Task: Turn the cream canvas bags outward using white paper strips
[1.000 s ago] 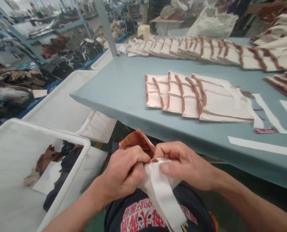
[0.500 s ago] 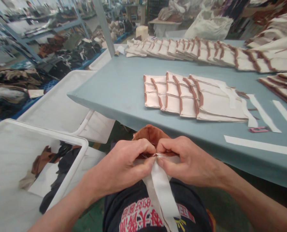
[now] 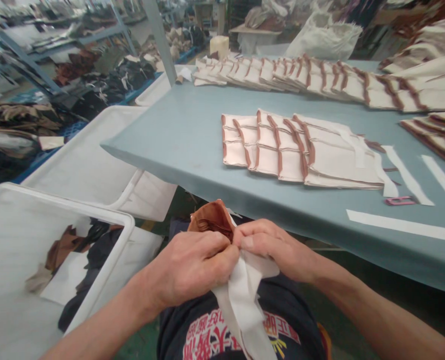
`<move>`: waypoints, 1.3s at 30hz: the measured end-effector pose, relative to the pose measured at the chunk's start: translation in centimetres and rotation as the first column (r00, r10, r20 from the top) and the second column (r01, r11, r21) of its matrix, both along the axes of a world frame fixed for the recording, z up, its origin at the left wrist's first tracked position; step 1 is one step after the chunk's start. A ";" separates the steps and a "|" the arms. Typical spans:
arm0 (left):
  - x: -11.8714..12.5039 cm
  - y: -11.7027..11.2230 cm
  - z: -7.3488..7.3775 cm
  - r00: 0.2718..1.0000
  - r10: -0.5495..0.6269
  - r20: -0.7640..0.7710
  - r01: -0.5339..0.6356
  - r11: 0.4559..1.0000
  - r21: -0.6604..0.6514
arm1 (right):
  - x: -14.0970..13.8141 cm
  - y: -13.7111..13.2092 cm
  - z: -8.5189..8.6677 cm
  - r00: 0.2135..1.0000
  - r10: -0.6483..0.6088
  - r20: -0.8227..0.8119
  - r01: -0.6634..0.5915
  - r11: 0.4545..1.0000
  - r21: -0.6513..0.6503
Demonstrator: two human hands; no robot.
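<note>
A fabric piece (image 3: 211, 218), rust-brown on one face and off-white on the other, is held up over my lap, its brown side opening away from me. My left hand (image 3: 194, 262) pinches its gathered edge. Thumb and fingers of my right hand (image 3: 273, 245) are closed on the same edge, touching the left fingertips. From under the pinch a white strip (image 3: 243, 305) hangs down across a dark printed apron (image 3: 207, 335). The exact spot between the fingertips is hidden.
On the blue-covered table (image 3: 162, 135) lies a fanned stack of cream pieces with brown edges (image 3: 267, 145). White strips (image 3: 402, 225) and a small pink tool (image 3: 400, 200) are at its right. A white bin (image 3: 130, 220) with fabric scraps stands left. A metal post (image 3: 161, 40) rises behind.
The fabric has turned and shifted left, so more of its brown inside shows. My right hand has moved slightly left and changed its pinch; the white strip now hangs more crumpled.
</note>
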State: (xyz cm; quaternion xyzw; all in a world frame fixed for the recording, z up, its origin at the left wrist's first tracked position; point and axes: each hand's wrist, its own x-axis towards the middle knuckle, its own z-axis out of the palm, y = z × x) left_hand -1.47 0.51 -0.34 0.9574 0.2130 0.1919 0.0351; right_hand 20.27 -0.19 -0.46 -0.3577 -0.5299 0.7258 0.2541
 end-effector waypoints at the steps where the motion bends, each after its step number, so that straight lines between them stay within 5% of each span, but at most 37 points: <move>1: 0.0 0.0 -0.1 1.000 -0.001 0.016 0.001 1.000 -0.016 | -0.1 0.0 0.0 1.000 0.000 -0.002 0.000 1.000 -0.014; 4: 0.1 -0.4 0.2 0.984 0.029 0.174 0.000 0.986 -0.165 | 0.0 -0.4 0.6 0.996 -0.005 0.087 0.001 0.999 0.047; 6: 0.2 -0.7 0.8 0.961 0.105 0.257 -0.020 0.950 -0.313 | 0.3 -0.8 1.1 0.976 -0.048 0.212 -0.004 0.971 0.238; 9: 0.2 -0.7 2.0 0.959 0.176 0.222 -0.028 0.839 -0.543 | 0.8 -1.4 1.4 0.931 -0.167 0.324 -0.081 0.772 0.630; 12: 0.2 -0.2 2.9 0.977 0.151 0.151 -0.009 0.734 -0.679 | 1.2 -1.8 1.0 0.908 -0.237 0.346 -0.168 0.551 0.818; 15: 0.4 0.3 3.0 0.994 0.098 0.039 -0.046 0.737 -0.674 | 1.5 -2.0 0.9 0.891 -0.257 0.376 -0.216 0.489 0.845; 20: 0.6 0.3 2.3 0.999 -0.039 0.005 0.036 0.873 -0.487 | 2.0 -2.7 1.4 0.889 -0.231 0.394 -0.220 0.540 0.813; 29: 1.3 -0.6 4.2 0.995 0.097 0.031 -0.052 0.744 -0.666 | 1.7 -3.0 2.6 0.893 -0.235 0.384 -0.217 0.522 0.825; 31: 1.8 -1.2 4.0 0.980 0.121 0.157 0.043 0.644 -0.764 | 1.5 -2.8 2.5 0.926 -0.195 0.324 -0.150 0.597 0.788; 35: 1.9 -2.3 2.5 0.852 0.308 0.424 0.316 0.344 -0.884 | 0.5 -2.6 1.3 1.000 -0.023 -0.010 0.025 0.878 0.479; 39: 1.4 -3.3 0.4 0.719 0.504 0.480 0.519 0.070 -0.852 | -0.4 -2.6 0.0 0.984 -0.018 -0.176 0.057 0.975 0.215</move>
